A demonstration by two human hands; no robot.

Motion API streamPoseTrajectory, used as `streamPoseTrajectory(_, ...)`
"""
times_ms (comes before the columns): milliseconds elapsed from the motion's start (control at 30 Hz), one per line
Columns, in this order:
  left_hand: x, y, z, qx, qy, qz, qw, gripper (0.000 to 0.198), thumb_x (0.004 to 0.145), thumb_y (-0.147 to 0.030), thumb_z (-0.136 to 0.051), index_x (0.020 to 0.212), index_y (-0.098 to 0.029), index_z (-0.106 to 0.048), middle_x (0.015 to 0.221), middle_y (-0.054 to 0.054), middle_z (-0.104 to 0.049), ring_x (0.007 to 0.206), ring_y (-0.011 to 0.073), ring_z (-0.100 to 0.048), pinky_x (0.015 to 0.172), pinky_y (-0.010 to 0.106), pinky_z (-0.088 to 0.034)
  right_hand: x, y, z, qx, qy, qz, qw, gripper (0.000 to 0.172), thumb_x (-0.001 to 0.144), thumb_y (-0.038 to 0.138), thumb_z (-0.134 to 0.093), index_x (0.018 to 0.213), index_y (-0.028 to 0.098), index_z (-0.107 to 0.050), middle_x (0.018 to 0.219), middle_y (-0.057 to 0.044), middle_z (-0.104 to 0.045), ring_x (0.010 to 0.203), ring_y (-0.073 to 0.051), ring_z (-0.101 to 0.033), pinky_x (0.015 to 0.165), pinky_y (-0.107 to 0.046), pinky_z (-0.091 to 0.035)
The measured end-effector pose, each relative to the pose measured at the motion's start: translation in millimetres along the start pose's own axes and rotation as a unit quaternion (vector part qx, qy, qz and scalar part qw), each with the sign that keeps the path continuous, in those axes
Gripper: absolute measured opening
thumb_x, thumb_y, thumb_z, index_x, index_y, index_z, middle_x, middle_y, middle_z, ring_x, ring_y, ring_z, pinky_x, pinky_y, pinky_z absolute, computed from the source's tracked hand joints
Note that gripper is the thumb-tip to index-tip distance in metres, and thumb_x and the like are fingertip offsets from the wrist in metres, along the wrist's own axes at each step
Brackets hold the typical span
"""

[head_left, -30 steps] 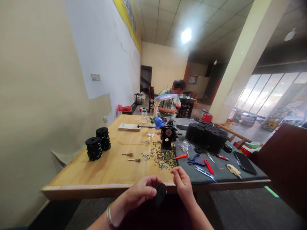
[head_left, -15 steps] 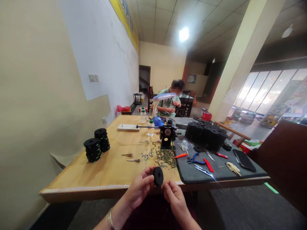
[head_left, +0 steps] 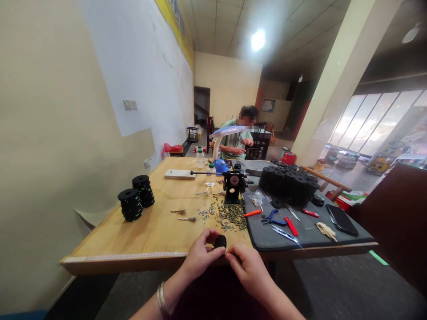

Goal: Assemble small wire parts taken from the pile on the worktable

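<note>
My left hand is closed round a small black spool, held just above the near edge of the wooden table. My right hand is beside it, fingertips pinched at the spool's lower right side; I cannot make out what they hold. A silver bangle sits on my left wrist. A heap of small olive and coloured beads lies on the table just beyond my hands.
Two stacks of black spools stand at the left. A black winding machine, a grey mat with pliers, scissors, a phone and several black spools lie to the right. A person sits at the far end.
The spool has come up from below the table edge and my right hand has closed in on it. Now both hands hold it together, lower and closer than half a second ago.
</note>
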State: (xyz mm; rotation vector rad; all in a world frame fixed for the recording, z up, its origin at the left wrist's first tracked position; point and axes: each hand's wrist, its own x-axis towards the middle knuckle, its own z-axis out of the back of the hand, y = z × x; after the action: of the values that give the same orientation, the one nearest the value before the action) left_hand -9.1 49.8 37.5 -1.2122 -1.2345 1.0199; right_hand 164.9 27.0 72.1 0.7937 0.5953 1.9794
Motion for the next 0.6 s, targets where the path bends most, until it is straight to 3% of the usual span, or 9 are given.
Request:
streamPoseTrajectory(200, -3, 10, 5.9, -0.073, 0.121, 0.140, 0.980, 0.022, 0.068, -0.025, -0.071, 0.085, -0.015, -0.062, 0.078, -0.001, -0.058, 0.071, 0.0131, -0.051, 0.061, 0.023, -0.038, 8, -2, 16, -0.053, 0.048, 0.068, 0.995, 0.014, 0.088, 0.024, -0.051, 0.079, 0.021, -0.061, 0.074, -0.002, -0.063, 0.067, -0.016, -0.056, 0.059, -0.024, -0.036)
streamPoseTrajectory(367, -11, 11, 7.0, -0.198, 0.199, 0.225, 0.933, 0.019, 0.067, -0.024, -0.067, 0.084, -0.017, -0.065, 0.077, -0.001, -0.057, 0.070, 0.0136, -0.052, 0.059, 0.022, -0.038, 6, -17, 12, 0.027, 0.049, 0.051, 0.997, 0.016, 0.087, 0.028, -0.053, 0.077, 0.020, -0.062, 0.069, 0.000, -0.062, 0.064, -0.014, -0.054, 0.059, -0.024, -0.037)
streamPoseTrajectory(467, -16, 9, 5.6, -0.251, 0.210, 0.240, 0.914, 0.016, 0.067, -0.024, -0.066, 0.081, -0.016, -0.066, 0.074, 0.000, -0.058, 0.069, 0.0136, -0.053, 0.060, 0.023, -0.041, 0, -24, 6, 0.087, 0.047, 0.020, 0.995, 0.017, 0.088, 0.031, -0.052, 0.079, 0.019, -0.061, 0.072, 0.000, -0.062, 0.068, -0.015, -0.055, 0.064, -0.025, -0.040)
streamPoseTrajectory(600, -21, 5, 3.9, -0.316, 0.183, 0.268, 0.892, 0.015, 0.070, -0.020, -0.063, 0.084, -0.016, -0.068, 0.073, 0.001, -0.063, 0.066, 0.0131, -0.057, 0.061, 0.023, -0.042, -9, -30, -5, 0.149, 0.030, -0.018, 0.988, 0.017, 0.087, 0.033, -0.052, 0.082, 0.019, -0.059, 0.074, 0.000, -0.060, 0.071, -0.016, -0.053, 0.067, -0.025, -0.041)
